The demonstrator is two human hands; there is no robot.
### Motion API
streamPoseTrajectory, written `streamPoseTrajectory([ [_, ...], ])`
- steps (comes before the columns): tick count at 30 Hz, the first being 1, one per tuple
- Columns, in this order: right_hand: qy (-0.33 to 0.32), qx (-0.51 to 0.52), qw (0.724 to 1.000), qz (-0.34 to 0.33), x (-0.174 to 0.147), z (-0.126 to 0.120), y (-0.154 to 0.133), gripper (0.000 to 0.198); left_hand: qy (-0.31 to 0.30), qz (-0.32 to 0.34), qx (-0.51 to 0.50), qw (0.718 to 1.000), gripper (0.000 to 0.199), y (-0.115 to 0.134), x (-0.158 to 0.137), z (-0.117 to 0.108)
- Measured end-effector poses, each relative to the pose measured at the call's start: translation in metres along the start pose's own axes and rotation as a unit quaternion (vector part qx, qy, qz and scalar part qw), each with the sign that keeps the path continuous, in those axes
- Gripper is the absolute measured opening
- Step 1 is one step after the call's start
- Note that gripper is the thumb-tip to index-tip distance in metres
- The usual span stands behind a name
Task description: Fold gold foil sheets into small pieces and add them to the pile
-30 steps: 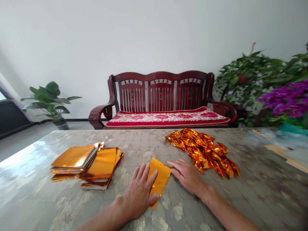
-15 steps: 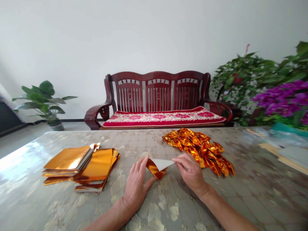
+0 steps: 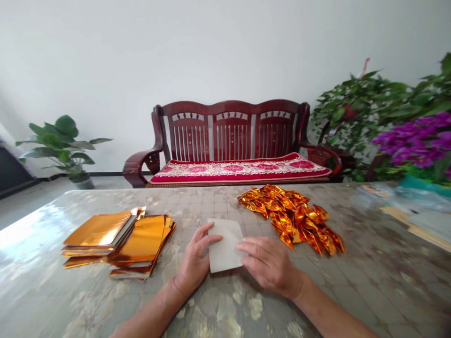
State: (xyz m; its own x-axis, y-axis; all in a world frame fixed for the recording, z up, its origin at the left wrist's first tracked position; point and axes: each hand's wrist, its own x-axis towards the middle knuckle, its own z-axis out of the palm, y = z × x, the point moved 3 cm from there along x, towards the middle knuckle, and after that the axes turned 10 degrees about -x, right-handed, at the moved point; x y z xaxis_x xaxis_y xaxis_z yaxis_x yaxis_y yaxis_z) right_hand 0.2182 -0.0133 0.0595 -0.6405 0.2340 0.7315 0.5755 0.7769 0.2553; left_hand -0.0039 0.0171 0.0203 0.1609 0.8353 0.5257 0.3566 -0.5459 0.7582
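Observation:
A sheet of foil paper (image 3: 225, 249) faces me with its pale side, spread nearly flat between my hands. On its left edge my left hand (image 3: 197, 251) grips it, fingers over the pale face and thumb hidden. My right hand (image 3: 269, 265) has its fingertips at the right edge of the sheet, closed on it. To the left lie two overlapping stacks of gold foil paper (image 3: 141, 241). Behind my right hand is a heap of folded gold foil pieces (image 3: 299, 213), pointed and creased.
A patterned table (image 3: 197, 319) lies under everything. Clear plastic bags and flat card (image 3: 423, 227) are at its right side, beside purple flowers (image 3: 416, 141). Beyond the table stands a dark red wooden bench (image 3: 230, 136); a potted plant (image 3: 66, 150) is at far left.
The foil paper, bent with its gold side partly showing before, is now opened out pale side toward me. My right hand has moved left and closer to my left hand.

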Motion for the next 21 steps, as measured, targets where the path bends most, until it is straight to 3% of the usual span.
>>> streamPoseTrajectory([
  [3,-0.062,0.015,0.998,0.016,-0.003,0.013,0.002,0.021,-0.042,-0.041,0.082,0.995,0.045,-0.009,-0.001,0.000],
  [7,-0.097,0.040,0.994,0.037,-0.009,0.024,0.005,0.020,-0.118,-0.018,0.186,0.975,0.052,0.000,-0.006,-0.003],
  [10,-0.115,0.051,0.991,0.046,-0.013,0.027,0.006,0.019,-0.167,0.015,0.193,0.967,0.043,0.011,-0.011,-0.003],
  [13,-0.154,0.059,0.984,0.061,-0.016,0.032,0.005,0.019,-0.205,0.026,0.184,0.961,0.022,0.015,-0.015,0.001],
  [21,-0.232,0.114,0.939,0.225,-0.015,0.039,0.009,0.013,-0.189,-0.037,0.177,0.965,0.023,0.006,-0.009,-0.001],
])
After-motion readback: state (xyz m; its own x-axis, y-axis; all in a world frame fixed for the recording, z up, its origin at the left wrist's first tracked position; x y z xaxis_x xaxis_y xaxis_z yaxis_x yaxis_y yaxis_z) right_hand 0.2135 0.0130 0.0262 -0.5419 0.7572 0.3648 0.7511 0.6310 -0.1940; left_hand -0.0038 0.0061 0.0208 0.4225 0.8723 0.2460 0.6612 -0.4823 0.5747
